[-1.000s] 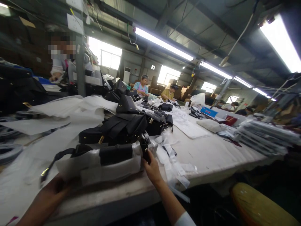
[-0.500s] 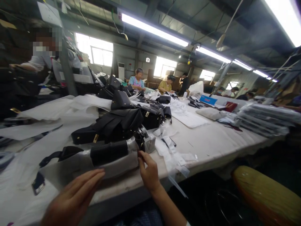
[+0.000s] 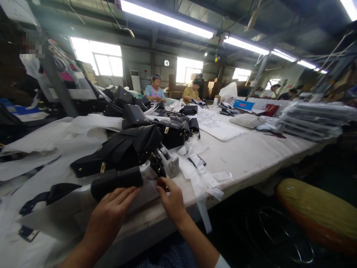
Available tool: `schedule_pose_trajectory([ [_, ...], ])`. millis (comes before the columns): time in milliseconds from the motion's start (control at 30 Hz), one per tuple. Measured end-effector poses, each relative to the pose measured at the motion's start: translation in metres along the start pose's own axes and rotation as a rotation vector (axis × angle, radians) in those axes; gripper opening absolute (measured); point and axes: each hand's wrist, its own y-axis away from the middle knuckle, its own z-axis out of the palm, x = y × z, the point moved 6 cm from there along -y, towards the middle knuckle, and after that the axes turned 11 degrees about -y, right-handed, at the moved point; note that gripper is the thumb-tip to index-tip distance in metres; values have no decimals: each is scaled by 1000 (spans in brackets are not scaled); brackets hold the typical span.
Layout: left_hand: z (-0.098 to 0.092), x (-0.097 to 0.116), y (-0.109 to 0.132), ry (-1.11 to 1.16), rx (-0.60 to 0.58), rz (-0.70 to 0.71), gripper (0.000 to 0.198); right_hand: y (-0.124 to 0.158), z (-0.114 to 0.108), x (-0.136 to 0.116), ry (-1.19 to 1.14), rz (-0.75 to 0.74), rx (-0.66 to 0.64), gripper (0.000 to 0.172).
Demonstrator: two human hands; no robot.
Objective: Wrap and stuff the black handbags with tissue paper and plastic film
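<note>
Close to the table's front edge lies a black leather bag [image 3: 115, 183], partly covered by a translucent wrapping sheet [image 3: 60, 219]. My left hand [image 3: 113, 208] rests with its fingers stretched out against the bag's near side, over the sheet. At the right end of the bag, my right hand [image 3: 171, 197] has thumb and forefinger pinched at the edge of the sheet. A black strap [image 3: 41, 197] with a metal-framed end sticks out at the left. Just beyond my right hand is a part wrapped in clear film [image 3: 170, 163].
Behind lies a pile of black bags [image 3: 125, 147] with metal clasps. White paper sheets [image 3: 64, 136] cover the table's left side. Clear strips [image 3: 205, 208] hang over the front edge. A padded stool [image 3: 315, 208] stands right; plastic-wrapped stacks [image 3: 309, 119] lie farther back. Two people sit across the table.
My left hand has moved forward and right onto the side of the bag. My right hand stays at the sheet's end. The camera view has shifted somewhat to the right.
</note>
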Motion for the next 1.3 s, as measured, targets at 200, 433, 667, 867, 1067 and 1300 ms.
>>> schedule_pose_trajectory([
  [200, 5, -3, 7, 26, 0, 16, 43, 2, -2, -3, 19, -41, 36, 16],
  [433, -1, 2, 16, 32, 91, 0, 38, -9, 10, -22, 182, -32, 41, 13],
  [667, 1, 1, 14, 55, 96, -59, 36, -19, 16, -15, 85, 93, 97, 7],
  [867, -4, 1, 10, 72, 116, -75, 36, -20, 18, -13, 52, 94, 110, 13],
  [1067, -7, 15, -6, 209, 171, -125, 34, -28, 16, -14, 15, 108, 56, 12],
  [1300, 15, 4, 2, 797, -100, -885, 43, -32, 13, -17, -2, 109, 15, 15],
])
